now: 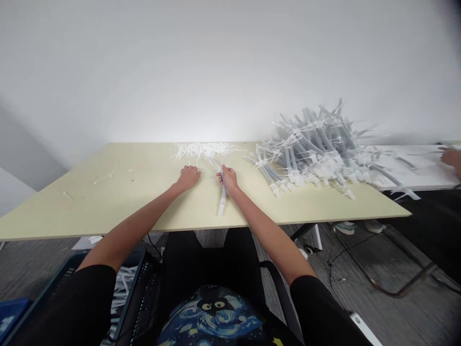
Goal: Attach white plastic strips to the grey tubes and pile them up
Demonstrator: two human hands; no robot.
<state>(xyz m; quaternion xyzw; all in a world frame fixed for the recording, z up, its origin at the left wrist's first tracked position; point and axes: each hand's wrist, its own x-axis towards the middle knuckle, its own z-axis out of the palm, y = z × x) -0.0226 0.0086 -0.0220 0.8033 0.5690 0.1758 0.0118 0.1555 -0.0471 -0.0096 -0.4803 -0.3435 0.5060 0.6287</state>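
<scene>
My right hand (229, 179) is closed around a grey flexible tube (223, 192) with whitish translucent ends, its lower end pointing toward me. To its left, my left hand (189, 177) rests low over the table with its fingers curled; what they hold, if anything, is hidden. Just beyond both hands lies a spread heap of thin white plastic strips (201, 150), too fine to make out clearly, perhaps cable ties. A large pile of similar grey tubes (317, 139), with thin white strips sticking out of them, covers the right part of the table.
The pale yellow table (118, 202) stands against a white wall, with a few loose bits on its left. A white table (425, 180) adjoins at right, where another person's hand (452, 158) shows. Below left sits a dark crate (139, 269) of pale pieces.
</scene>
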